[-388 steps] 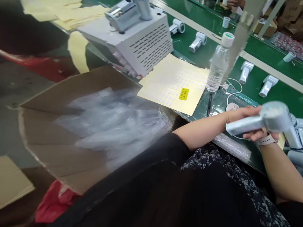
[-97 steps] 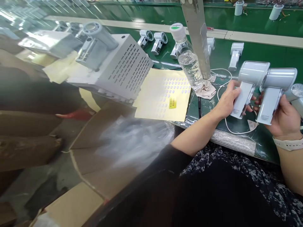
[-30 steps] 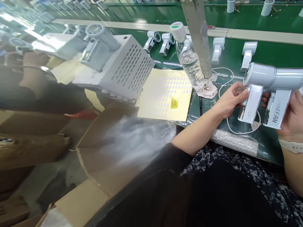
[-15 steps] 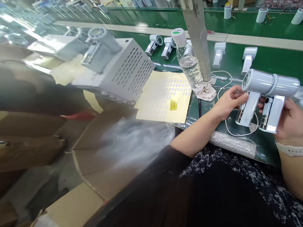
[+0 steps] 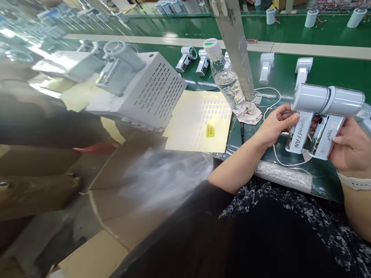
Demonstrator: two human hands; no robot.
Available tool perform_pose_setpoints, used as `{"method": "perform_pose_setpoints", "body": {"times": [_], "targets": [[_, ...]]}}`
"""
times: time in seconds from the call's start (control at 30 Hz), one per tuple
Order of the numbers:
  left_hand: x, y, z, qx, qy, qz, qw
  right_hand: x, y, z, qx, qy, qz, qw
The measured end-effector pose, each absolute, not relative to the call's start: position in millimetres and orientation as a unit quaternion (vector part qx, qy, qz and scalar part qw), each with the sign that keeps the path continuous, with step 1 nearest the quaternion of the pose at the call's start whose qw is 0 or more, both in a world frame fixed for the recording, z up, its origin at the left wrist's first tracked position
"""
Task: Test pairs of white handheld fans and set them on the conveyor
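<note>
Here, the left hand [image 5: 277, 127] grips a grey fan [image 5: 304, 122] (lettered "SpeedFAN") and the right hand [image 5: 351, 148] clasps a second fan [image 5: 332, 123].

A black short-sleeved top [image 5: 261, 239] adjoins dark, white-flowered fabric [image 5: 315, 224]. A white band with punched holes [image 5: 354, 181] rings the right wrist [image 5: 352, 197].
</note>
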State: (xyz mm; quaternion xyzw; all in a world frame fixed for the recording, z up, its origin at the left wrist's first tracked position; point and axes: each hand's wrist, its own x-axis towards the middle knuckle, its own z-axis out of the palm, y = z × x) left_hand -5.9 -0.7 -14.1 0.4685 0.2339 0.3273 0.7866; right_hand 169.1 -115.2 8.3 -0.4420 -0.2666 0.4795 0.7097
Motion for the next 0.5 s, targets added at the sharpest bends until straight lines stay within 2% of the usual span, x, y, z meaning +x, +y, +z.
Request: {"method": "perform_pose_setpoints", "body": {"times": [0.13,0.27,0.4,0.5], "targets": [[-5,2,-17,0.491,0.222,0.330,0.775,172,-113,3,-0.463,-0.296,0.411,0.728],[-3,-2,-14,0.572,0.213,0.397,0.686,179,-117,0,-0.535,-0.381,0.286,0.698],[-5,-13,-3,0.592,0.230,0.482,0.604,175,-120,10,-0.487,-0.477,0.262,0.683],[-8,-16,-1,0.612,0.239,0.493,0.571,172,-123,17,-0.509,-0.416,0.283,0.698]]}}
